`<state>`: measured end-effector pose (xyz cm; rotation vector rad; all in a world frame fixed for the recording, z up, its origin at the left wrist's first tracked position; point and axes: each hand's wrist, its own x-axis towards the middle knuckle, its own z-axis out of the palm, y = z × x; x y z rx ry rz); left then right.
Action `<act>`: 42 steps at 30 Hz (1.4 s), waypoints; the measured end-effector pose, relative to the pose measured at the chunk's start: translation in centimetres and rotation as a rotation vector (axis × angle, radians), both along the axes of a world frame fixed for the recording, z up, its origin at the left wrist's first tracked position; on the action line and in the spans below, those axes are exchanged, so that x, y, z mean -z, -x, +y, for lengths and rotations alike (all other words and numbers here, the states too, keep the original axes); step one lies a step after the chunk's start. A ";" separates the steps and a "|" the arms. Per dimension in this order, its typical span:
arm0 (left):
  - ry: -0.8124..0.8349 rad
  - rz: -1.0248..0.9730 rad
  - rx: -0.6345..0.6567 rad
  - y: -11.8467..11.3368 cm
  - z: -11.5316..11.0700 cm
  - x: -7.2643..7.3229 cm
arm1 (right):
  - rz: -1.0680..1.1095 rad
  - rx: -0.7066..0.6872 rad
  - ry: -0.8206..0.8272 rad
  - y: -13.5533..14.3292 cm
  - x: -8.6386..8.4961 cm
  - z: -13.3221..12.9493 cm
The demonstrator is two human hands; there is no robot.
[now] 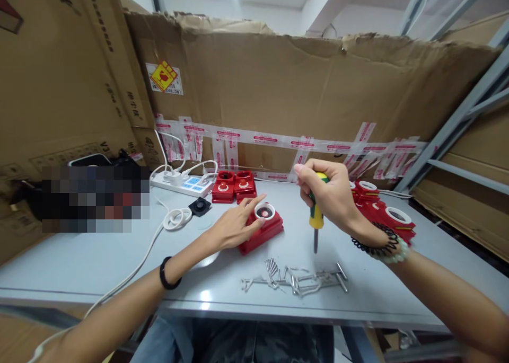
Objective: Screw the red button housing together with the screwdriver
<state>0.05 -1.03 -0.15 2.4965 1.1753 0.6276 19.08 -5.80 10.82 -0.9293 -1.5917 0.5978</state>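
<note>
A red plastic housing (267,231) with a white ring on top lies on the table at the middle. My left hand (234,222) rests on its left side, fingers spread apart. In the air to the right, my right hand (328,193) is wrapped round a screwdriver (317,217) with a yellow and green handle. Its shaft points down, tip apart from the housing. Below it, several metal screws and rods (296,281) lie in a loose pile near the table's front edge.
Two red units (234,187) stand at the back beside a white power strip (183,183). A black square part (200,206) and a coiled white cable (177,219) lie at left. More red housings (384,214) sit behind my right wrist. A cardboard wall (262,93) closes off the back.
</note>
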 end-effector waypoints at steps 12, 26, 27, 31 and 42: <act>-0.298 0.041 -0.205 -0.6 0.0 -0.7 | 0.348 -0.134 -0.134 3.3 2.2 2.6; -0.056 -0.224 0.316 -0.8 3.0 2.0 | 0.370 -0.062 -0.134 4.2 4.7 3.8; -0.055 -0.226 0.315 -0.8 3.0 1.9 | 0.370 -0.045 -0.147 4.1 4.8 3.9; -0.092 -0.206 0.286 -0.7 2.8 1.5 | 0.343 0.049 -0.209 3.9 5.1 4.0; -0.177 -0.020 0.041 -0.3 2.2 1.0 | 0.223 0.207 -0.272 3.9 5.3 4.2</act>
